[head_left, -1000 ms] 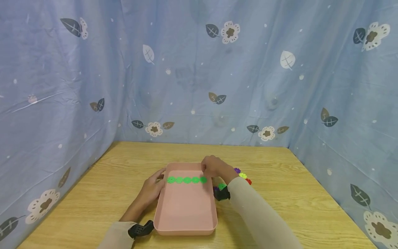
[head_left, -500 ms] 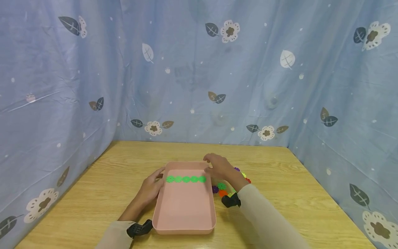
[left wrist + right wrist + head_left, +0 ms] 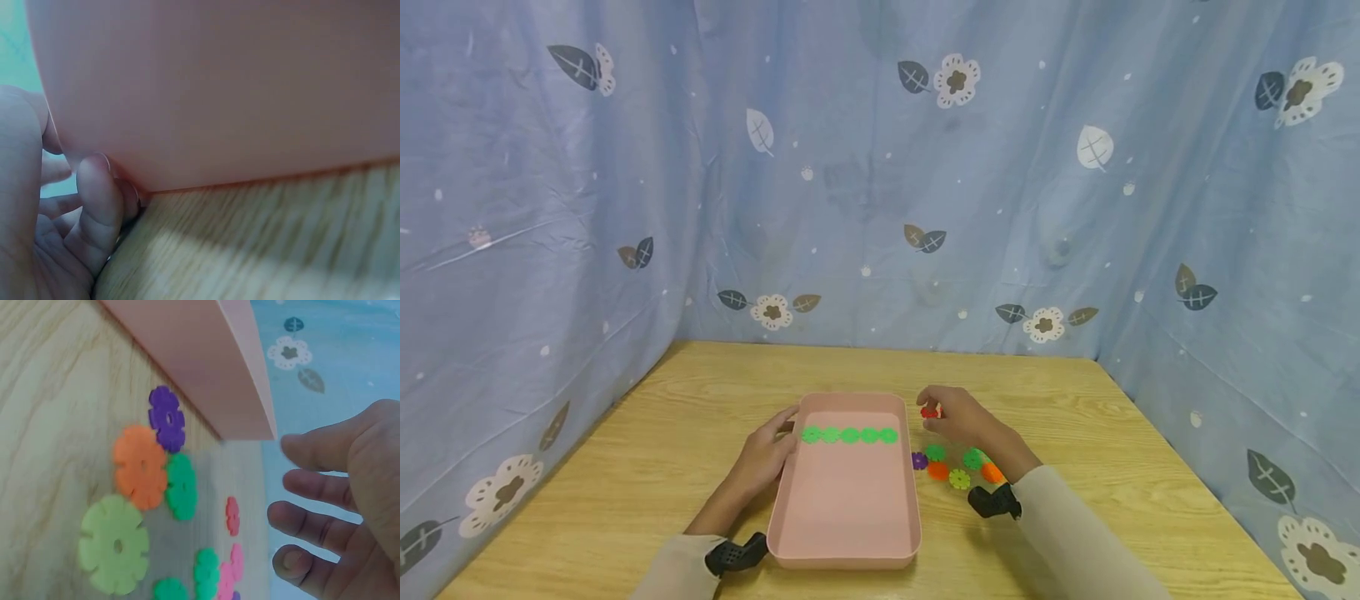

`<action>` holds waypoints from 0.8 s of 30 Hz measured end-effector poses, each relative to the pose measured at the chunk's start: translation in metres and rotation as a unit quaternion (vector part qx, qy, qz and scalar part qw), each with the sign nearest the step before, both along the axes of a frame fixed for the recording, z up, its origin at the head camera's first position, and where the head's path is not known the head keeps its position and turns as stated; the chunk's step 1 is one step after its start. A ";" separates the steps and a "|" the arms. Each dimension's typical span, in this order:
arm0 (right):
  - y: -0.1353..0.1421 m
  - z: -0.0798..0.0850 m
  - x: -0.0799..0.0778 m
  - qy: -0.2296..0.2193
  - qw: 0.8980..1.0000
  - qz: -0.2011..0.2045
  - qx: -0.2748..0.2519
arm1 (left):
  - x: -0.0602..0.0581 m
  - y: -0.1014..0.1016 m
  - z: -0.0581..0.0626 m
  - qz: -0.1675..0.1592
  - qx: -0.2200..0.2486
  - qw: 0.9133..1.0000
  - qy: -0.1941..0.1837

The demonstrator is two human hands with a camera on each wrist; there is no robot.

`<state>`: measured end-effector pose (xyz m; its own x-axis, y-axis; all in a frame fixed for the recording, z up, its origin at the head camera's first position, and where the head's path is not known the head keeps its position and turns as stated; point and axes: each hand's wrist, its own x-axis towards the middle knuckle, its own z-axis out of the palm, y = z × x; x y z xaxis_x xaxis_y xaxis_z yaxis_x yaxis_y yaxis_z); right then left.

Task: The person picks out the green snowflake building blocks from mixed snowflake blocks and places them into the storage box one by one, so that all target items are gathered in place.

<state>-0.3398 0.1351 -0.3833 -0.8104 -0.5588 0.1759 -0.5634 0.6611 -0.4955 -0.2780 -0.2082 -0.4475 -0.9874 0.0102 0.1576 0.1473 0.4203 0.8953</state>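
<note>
Right fingers (image 3: 306, 525) moved rightward, near red piece (image 3: 232, 516).

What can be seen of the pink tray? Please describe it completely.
The pink tray is a long, shallow rectangle with rounded corners and low raised walls, in smooth, plain material that looks like plastic. It sits open side up on the wooden table, one short end toward the person. Five green flower-shaped pieces lie in a row across its farther part. The left hand holds its left side near the far end; the right hand is apart from it.
</note>
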 end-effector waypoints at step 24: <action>0.006 -0.024 0.015 -0.045 0.998 -0.029 0.044 | -0.001 -0.001 -0.001 -0.010 0.009 1.000 0.002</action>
